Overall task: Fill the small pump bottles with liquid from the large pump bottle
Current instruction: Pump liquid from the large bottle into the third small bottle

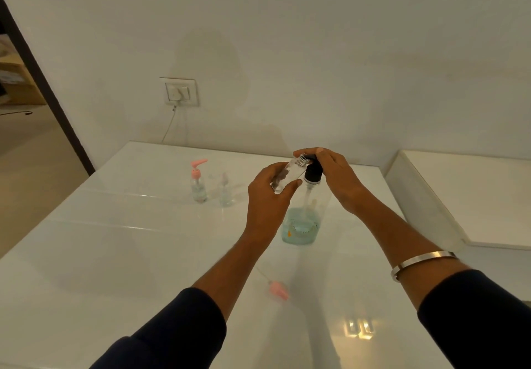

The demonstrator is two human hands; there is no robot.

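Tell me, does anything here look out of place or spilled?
One thing: a pink pump top lies loose on its side on the table, near the left arm, off its bottle. The left hand holds an uncapped small bottle. No spill shows.

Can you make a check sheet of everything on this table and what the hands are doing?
Surface: white glossy table, a light reflection near the front.
Job's things: big bottle with black pump, blue liquid low inside; small open bottle tilted with its mouth at the pump; pink-pump bottle and a clear small bottle standing at the back.
Clutter: loose pink pump lying on the table.
Hands: left hand holds the small open bottle; right hand rests on the black pump.
Cables: thin cable hanging from the wall socket.
Surroundings: white wall, doorway at left, white ledge at right.
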